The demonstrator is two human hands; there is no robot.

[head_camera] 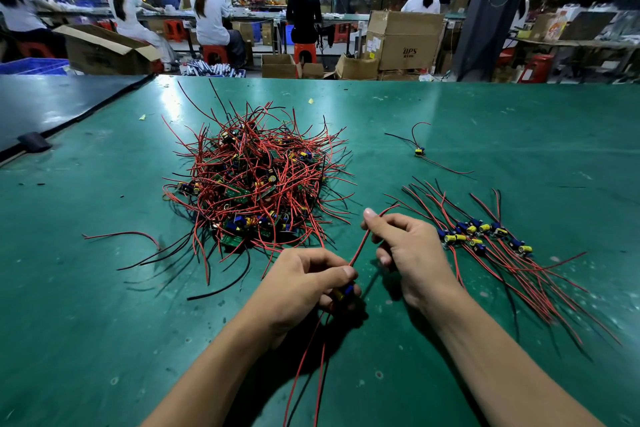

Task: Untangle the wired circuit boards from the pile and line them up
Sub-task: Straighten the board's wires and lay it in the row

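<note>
Straightening one board's lead, between pile and row

Item 1. Board (343, 292): held over the table (104, 288), near its front edge, in front of the pile and left of the row. Only a yellow and a blue part showed past the fingers; the rest was covered.

Item 2. Left hand (304, 281): fingers curled round the board and thumb laid across it, apparently to anchor it while the wire was drawn out.

Item 3. Right hand (408, 250): thumb and forefinger pinched the red lead (362, 243) near its free end, pulling it taut up and away from the left hand. The lower fingers were curled; whether they also held a black wire could not be told.

Item 4. Further leads, red and black, hung from the board toward the viewer and ran off the bottom edge.

Item 5. Pile (256, 184): tangled boards and wires, centre of the table, well apart from the hands. Count not readable; most boards were buried.

Item 6. Row (481, 236): sorted boards laid side by side to the right, wires fanned both ways, probably so the next board could go alongside.

Item 7. Stray board (419, 151): lay alone behind the row, purpose unclear.

Item 8. Workers (211, 17) and cartons (403, 40) behind: blurred, unrelated.
</note>
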